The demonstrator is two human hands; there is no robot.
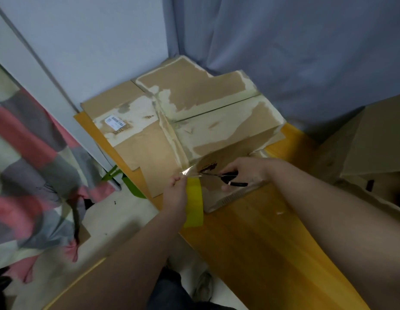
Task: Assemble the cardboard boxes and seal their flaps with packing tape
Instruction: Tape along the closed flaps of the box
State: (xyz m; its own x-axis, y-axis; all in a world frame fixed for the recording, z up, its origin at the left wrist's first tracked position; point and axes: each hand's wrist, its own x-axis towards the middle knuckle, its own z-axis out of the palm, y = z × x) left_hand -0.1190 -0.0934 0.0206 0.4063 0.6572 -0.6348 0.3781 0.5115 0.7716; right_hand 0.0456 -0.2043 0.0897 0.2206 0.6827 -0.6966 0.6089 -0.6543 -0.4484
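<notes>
Pinching clear tape (190,170) with my left hand (175,189) (yellow roll (194,203) just below), right hand (245,170) gripping scissors (226,176) beside it, box (194,130) beyond.

Left grip (175,193) pinching, right grip (246,173) clenched

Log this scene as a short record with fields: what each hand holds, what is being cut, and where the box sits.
left hand: holds the yellow tape roll, with a strip of clear tape pulled out from it
right hand: grips black-handled scissors, blades at the strip
box: worn cardboard box on the wooden table
step: cutting the tape; whether it is severed cannot be told
</notes>
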